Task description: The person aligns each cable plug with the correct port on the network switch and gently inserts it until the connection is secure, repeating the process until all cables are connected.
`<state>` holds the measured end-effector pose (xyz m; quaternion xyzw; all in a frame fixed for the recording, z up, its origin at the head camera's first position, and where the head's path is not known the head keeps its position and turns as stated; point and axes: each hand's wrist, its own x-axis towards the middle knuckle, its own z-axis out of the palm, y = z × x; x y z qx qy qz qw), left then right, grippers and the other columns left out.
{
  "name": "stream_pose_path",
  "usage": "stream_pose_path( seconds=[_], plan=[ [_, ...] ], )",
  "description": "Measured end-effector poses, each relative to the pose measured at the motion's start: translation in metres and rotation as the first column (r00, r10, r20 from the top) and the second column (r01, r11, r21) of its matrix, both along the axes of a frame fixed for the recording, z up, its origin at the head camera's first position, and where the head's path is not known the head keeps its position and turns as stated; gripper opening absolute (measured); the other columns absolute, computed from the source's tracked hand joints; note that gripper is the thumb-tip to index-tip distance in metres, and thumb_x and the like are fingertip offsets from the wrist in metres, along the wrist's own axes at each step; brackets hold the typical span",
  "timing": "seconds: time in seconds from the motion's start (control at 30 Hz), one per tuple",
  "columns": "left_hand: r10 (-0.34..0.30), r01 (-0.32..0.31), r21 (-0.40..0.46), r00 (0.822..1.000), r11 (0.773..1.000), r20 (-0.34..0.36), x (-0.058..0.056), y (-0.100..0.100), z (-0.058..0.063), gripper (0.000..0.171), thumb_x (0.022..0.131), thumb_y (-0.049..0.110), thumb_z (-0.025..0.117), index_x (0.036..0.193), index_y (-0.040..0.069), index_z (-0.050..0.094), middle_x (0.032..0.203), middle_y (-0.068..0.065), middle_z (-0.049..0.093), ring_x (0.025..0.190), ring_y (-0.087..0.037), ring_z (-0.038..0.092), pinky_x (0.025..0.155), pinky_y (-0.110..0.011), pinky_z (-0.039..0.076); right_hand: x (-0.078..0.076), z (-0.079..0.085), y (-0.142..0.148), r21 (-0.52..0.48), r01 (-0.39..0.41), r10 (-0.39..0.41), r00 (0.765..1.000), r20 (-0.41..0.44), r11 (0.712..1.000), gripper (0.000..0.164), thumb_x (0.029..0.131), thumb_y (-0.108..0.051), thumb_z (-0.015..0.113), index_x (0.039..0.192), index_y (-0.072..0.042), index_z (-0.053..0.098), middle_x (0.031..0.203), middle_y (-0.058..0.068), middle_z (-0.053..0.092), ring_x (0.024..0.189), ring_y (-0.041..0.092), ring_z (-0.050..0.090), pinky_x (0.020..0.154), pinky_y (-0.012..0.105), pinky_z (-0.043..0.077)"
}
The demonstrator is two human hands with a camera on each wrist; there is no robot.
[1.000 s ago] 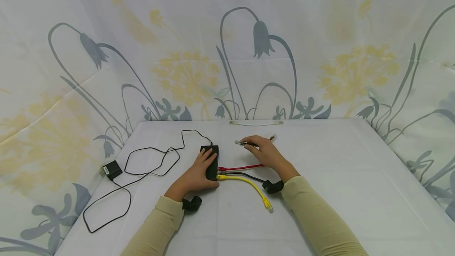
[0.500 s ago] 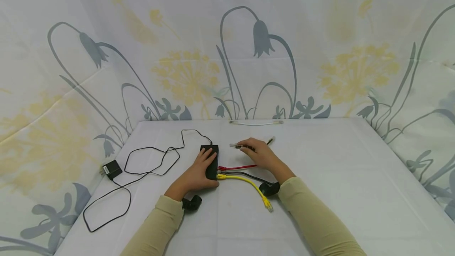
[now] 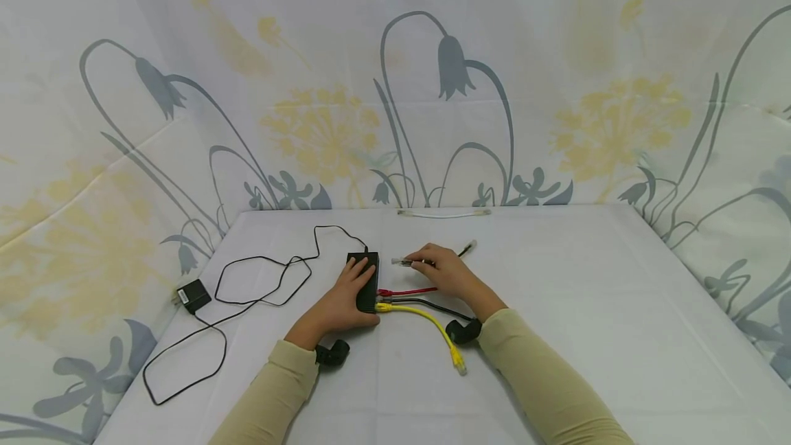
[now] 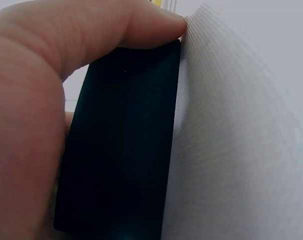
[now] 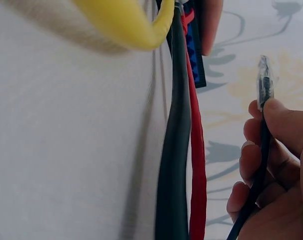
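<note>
My left hand [image 3: 340, 304] holds a black network switch [image 3: 369, 297], with the fingers over its top and the thumb around its near end. In the left wrist view the thumb [image 4: 151, 25] bends across the end of the box. My right hand [image 3: 454, 275] pinches a short black Ethernet cable [image 5: 262, 150] just behind its clear plug [image 5: 265, 82]. That plug points left towards the switch's port side, a small gap away. A red cable [image 3: 404, 292], another black cable [image 3: 426, 303] and a yellow cable [image 3: 432, 320] run from the ports; blue ports [image 5: 192, 60] show in the right wrist view.
A thin black power cord [image 3: 266, 258] loops over the left of the white table [image 3: 587, 294] from the switch to a power adapter [image 3: 194, 295]. A short white cable [image 3: 443, 215] lies along the back edge. Behind hangs a flower-patterned curtain [image 3: 525, 122].
My right hand has moved left and slightly nearer me with the black cable, bringing its plug closer to the switch. The left hand stays on the switch.
</note>
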<state>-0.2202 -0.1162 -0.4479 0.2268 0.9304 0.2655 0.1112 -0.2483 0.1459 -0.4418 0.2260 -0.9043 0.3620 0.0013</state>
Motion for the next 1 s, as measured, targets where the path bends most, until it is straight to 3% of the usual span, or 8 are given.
stream_pose_path(
  seconds=[1.0],
  plan=[
    [-0.008, 0.008, -0.003, 1.000, 1.000, -0.008, -0.001, -0.002, -0.002, 0.098, 0.076, 0.041, 0.078, 0.155, 0.018, 0.024, 0.165, 0.001, 0.009, 0.152, -0.026, -0.005, 0.114, -0.058, 0.025, 0.006, -0.008, -0.020, 0.061, -0.019, 0.018, 1.000, 0.015, 0.998, 0.019, 0.095, -0.026, 0.062, 0.107, -0.017, 0.073, 0.098, -0.004, 0.070, 0.086, 0.009, 0.063, 0.079, 0.031, 0.051]
  ],
)
